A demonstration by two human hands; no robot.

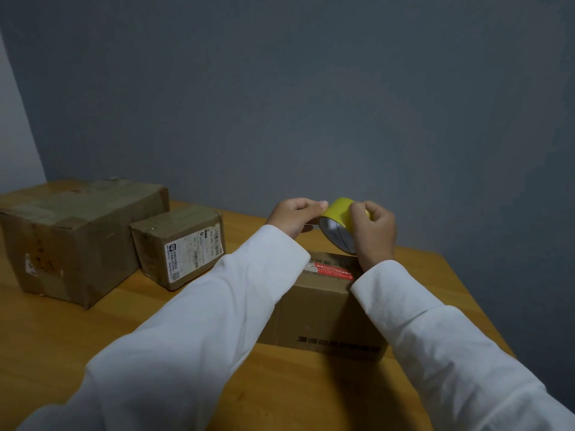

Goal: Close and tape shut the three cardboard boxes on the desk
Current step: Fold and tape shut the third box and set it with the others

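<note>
Three boxes on table (93, 343); nearest box (323, 309) under both hands. Right hand (375, 231) grips tape roll (339, 223) above it; left hand (295, 214) pinches at roll's edge. Roll likely light, rigid; tape sticky, thin, so pinch free end.

Both sleeves (217, 306) hide most of the near box (323, 309); its print is unreadable, as is the small box's label (194, 255).

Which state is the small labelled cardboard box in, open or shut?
Shut: the small cardboard box with the white label has its top flaps flat under brown tape.
</note>
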